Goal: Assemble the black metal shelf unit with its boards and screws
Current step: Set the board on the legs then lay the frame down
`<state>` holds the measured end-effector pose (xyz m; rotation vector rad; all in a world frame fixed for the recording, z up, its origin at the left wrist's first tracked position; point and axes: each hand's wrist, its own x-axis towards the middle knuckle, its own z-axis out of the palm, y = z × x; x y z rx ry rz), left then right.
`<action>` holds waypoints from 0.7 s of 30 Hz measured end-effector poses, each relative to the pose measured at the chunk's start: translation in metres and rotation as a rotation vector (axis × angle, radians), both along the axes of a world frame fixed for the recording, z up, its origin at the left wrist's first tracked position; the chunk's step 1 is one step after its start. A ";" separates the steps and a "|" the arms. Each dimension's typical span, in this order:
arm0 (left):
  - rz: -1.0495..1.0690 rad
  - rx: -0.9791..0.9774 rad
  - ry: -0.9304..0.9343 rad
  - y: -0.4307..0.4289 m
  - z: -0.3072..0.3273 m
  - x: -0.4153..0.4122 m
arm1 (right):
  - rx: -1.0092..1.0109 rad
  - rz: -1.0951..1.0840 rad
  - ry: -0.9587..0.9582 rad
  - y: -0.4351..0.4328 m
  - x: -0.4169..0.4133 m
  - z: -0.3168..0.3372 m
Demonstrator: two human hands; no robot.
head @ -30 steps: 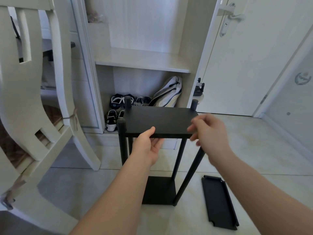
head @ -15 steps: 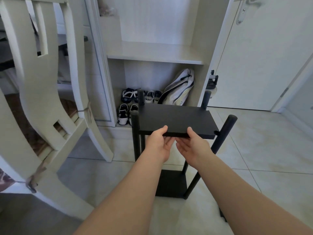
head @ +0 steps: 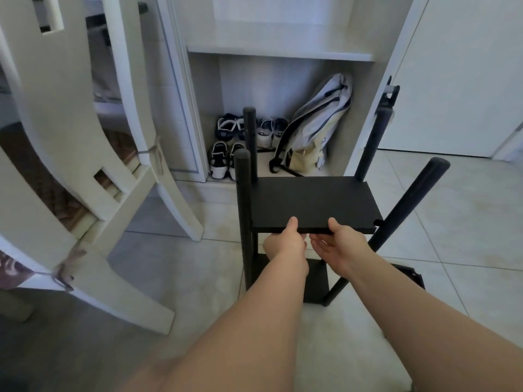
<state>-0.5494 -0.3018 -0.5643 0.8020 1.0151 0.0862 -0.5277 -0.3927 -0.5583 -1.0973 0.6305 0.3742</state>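
One head-worn camera, looking forward and down from close above, forearms reaching into view, tiled floor (head: 198,278) below and cupboard (head: 283,80) straight ahead.

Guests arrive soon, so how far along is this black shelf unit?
Done: the bottom board sits at floor level among four posts. In hand: left hand and right hand grip the front edge of the upper board; the front right post leans outward and looks unjoined there. Left: joining that post, fitting the spare board on the floor, and screws, none visible.
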 end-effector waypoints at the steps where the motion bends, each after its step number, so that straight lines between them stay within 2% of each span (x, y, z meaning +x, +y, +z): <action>1: 0.004 0.015 0.014 -0.001 -0.003 0.001 | 0.004 -0.001 0.007 0.000 0.000 -0.003; 21: 0.001 -0.024 0.149 0.004 -0.054 -0.003 | -0.058 -0.044 0.156 0.004 -0.002 -0.058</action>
